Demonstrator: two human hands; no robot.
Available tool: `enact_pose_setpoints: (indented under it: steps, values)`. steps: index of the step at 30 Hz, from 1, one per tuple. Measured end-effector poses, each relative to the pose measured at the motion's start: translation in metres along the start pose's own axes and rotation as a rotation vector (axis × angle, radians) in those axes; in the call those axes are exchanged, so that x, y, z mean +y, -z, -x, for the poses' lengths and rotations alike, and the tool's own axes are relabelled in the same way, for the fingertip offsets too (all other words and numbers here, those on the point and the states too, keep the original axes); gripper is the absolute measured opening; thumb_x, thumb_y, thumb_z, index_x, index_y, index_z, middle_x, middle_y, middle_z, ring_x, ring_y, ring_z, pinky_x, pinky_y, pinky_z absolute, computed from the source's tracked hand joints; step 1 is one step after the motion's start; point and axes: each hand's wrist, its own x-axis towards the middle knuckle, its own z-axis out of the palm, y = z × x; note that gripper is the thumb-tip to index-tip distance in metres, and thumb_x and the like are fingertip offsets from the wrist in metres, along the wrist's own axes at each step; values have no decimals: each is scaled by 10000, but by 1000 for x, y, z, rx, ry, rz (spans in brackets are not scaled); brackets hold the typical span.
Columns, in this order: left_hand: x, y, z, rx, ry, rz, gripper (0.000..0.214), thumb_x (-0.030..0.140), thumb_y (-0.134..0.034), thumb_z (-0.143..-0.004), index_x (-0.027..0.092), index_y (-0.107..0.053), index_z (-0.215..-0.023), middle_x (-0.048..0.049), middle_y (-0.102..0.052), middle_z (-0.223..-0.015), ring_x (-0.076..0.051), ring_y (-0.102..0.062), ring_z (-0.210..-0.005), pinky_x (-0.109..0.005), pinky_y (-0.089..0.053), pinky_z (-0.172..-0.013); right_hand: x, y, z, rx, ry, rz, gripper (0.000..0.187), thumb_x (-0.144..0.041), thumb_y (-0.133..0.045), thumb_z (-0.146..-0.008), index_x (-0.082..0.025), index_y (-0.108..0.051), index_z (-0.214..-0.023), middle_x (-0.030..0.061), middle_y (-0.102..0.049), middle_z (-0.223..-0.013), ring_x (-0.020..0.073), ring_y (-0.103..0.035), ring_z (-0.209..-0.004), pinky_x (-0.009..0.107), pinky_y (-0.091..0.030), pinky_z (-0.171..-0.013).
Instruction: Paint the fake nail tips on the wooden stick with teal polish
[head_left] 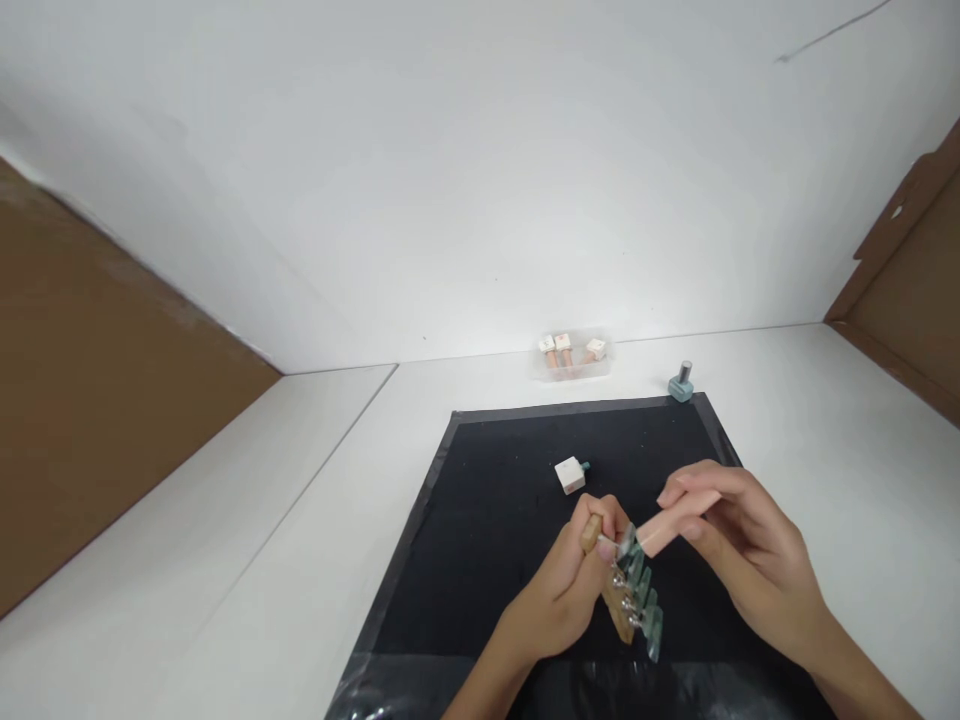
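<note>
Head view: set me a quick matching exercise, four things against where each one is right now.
Things:
1. white cube
2. teal bottle
3. wooden stick
4. pink bar

Places:
A. in the grip of the right hand
B. on the black mat, apart from both hands
C. in the grip of the left hand
D. just off the mat's far right corner

Pairs: 1-B, 2-D, 3-C, 4-A.

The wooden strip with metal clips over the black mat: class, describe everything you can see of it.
The wooden strip with metal clips is a brown bar, tilted, its upper end gripped by the left hand. Those clips hold clear greenish tips fanned rightward. It is over the black mat. The pink stick in the right hand reaches its topmost tip.
</note>
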Motion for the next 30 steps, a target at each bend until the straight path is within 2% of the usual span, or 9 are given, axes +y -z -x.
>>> enact_pose_setpoints:
  steps: [3,7,10,14,17,21,25,28,30]
  values:
    - [-1,-1,0,-4,-8,8,329,521,-314,-907,210,-323,-802,8,-366,-789,-115,-332,-688,-271,-308,-641,1,1,1,94,-34,61,152,-212,-533,-909,-287,-559,-1038,-2,-632,-901,108,-623,-830,164,-512,-755]
    - [-3,-1,1,-24,-27,12,302,490,-316,-919,210,-323,-806,16,-365,-779,-109,-328,-679,-270,-308,-650,3,3,2,23,-21,37,140,-221,-526,-912,-289,-554,-1031,-2,-625,-883,123,-618,-799,197,-515,-715]
    - [-4,-1,1,-16,-21,9,305,495,-314,-917,210,-326,-810,15,-361,-784,-112,-327,-686,-267,-306,-650,6,3,3,77,-51,74,147,-212,-535,-905,-286,-555,-1031,2,-627,-896,132,-614,-818,218,-505,-736]
    - [-4,-2,1,-22,-2,4,310,503,-314,-913,211,-322,-806,15,-361,-774,-115,-327,-677,-267,-301,-641,7,2,2,11,-35,41,129,-225,-533,-906,-281,-556,-1020,8,-620,-873,152,-609,-792,253,-507,-704]
    - [-5,-2,1,-21,11,-6,320,514,-311,-909,212,-324,-802,11,-367,-780,-119,-333,-685,-269,-302,-645,8,2,1,83,-39,62,140,-204,-532,-905,-276,-552,-1023,13,-623,-884,154,-605,-806,263,-499,-734]
    - [-5,-1,1,-26,16,-5,314,509,-315,-909,214,-321,-803,12,-370,-780,-122,-336,-689,-269,-298,-648,7,2,2,13,-28,28,128,-211,-534,-903,-280,-554,-1009,14,-613,-868,165,-601,-796,267,-503,-684]
    - [-4,0,2,-18,29,4,320,520,-318,-904,213,-330,-815,6,-375,-798,-125,-336,-700,-270,-294,-648,7,2,3,91,-46,60,131,-201,-538,-901,-279,-555,-1005,14,-611,-892,160,-595,-820,269,-491,-717]
    - [-3,0,2,-15,51,-4,333,532,-319,-899,213,-329,-804,10,-379,-791,-125,-328,-694,-274,-293,-658,6,1,3,32,-23,6,120,-211,-539,-902,-278,-554,-1001,10,-601,-873,159,-599,-805,268,-500,-700]
    - [-3,1,2,-10,61,-17,348,547,-319,-893,212,-331,-800,11,-374,-787,-126,-324,-696,-275,-292,-662,7,1,3,46,-29,30,125,-211,-549,-897,-275,-556,-1004,11,-606,-880,163,-602,-822,280,-501,-727]
